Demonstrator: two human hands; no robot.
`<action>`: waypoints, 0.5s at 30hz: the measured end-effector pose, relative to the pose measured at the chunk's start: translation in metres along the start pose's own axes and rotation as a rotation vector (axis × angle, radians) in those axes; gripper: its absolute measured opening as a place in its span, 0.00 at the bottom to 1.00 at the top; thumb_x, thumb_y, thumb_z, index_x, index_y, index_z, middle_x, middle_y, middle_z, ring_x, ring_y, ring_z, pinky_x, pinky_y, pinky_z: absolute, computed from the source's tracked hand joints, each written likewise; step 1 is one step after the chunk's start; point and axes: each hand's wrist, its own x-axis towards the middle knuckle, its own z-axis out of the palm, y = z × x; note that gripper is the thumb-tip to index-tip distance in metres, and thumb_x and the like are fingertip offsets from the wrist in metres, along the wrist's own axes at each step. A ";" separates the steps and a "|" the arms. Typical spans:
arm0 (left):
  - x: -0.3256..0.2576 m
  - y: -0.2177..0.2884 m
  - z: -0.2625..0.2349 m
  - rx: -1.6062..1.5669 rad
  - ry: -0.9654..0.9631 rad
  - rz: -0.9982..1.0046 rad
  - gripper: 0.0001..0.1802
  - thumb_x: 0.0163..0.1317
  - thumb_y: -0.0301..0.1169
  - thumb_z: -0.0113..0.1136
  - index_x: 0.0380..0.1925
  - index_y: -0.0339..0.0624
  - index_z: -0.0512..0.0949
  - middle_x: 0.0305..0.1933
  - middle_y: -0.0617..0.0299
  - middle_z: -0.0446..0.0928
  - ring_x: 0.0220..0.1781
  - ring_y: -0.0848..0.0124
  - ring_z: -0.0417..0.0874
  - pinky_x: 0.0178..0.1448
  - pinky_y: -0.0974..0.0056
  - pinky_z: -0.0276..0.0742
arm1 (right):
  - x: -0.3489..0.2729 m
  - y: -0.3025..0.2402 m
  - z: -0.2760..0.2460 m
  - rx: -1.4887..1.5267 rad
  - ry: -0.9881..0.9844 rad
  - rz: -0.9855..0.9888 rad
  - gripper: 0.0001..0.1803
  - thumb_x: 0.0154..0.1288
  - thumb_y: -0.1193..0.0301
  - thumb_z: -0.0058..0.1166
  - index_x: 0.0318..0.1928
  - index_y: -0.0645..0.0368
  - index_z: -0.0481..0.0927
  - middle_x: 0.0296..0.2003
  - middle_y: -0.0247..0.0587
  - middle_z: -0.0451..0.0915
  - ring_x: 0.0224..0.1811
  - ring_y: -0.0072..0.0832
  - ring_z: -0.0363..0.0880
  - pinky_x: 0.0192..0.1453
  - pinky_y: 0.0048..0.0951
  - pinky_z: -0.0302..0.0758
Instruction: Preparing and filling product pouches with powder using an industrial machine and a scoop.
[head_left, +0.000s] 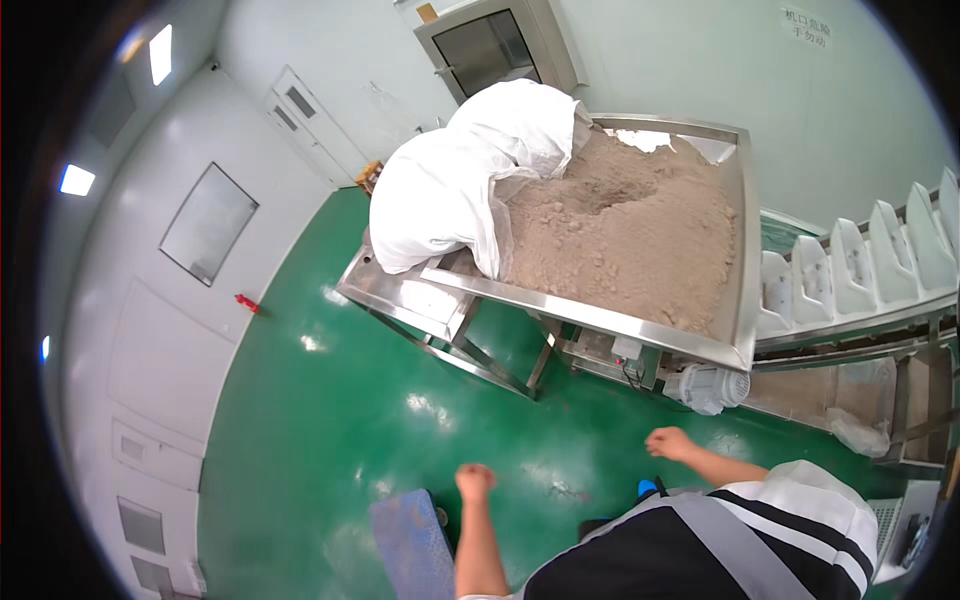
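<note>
Having a blue mat (410,545) at left, on green floor (300,420); holding left hand (475,480) near it, with curled fingers, cannot tell if fully together. Facing white sacks (450,180), lying partly over steel tray (746,260) with heaped brown powder (640,240). Holding right hand (668,443) near the white motor (708,388) below the tray, also cannot tell if together.

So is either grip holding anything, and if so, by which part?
No held thing shows: the left grip and right grip appear empty above the green floor, both apart from the metal trough.
</note>
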 end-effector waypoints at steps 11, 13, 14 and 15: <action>0.630 -0.014 -0.180 0.612 0.426 0.133 0.18 0.59 0.39 0.57 0.33 0.30 0.75 0.38 0.44 0.76 0.43 0.50 0.76 0.49 0.51 0.71 | 0.142 -0.283 0.169 -0.097 0.096 -0.108 0.10 0.65 0.69 0.51 0.39 0.63 0.79 0.29 0.40 0.82 0.32 0.25 0.81 0.38 0.27 0.76; 0.733 -0.049 -0.175 1.117 0.316 0.305 0.22 0.57 0.41 0.59 0.37 0.29 0.73 0.42 0.43 0.75 0.45 0.48 0.76 0.52 0.50 0.69 | 0.165 -0.310 0.186 -0.062 0.253 0.031 0.10 0.64 0.69 0.51 0.39 0.62 0.79 0.30 0.40 0.82 0.33 0.26 0.81 0.39 0.28 0.76; 0.779 -0.048 -0.150 0.934 0.225 0.257 0.22 0.57 0.41 0.58 0.40 0.29 0.73 0.44 0.42 0.74 0.49 0.47 0.74 0.54 0.48 0.67 | 0.177 -0.324 0.191 -0.109 0.268 0.033 0.10 0.64 0.68 0.51 0.40 0.62 0.79 0.31 0.41 0.82 0.33 0.29 0.81 0.39 0.29 0.76; 0.813 -0.055 -0.129 0.746 0.234 0.318 0.28 0.53 0.45 0.61 0.41 0.28 0.71 0.44 0.42 0.74 0.48 0.45 0.74 0.55 0.51 0.69 | 0.189 -0.338 0.197 -0.150 0.273 0.027 0.10 0.64 0.68 0.50 0.40 0.61 0.79 0.32 0.42 0.82 0.34 0.33 0.82 0.39 0.31 0.76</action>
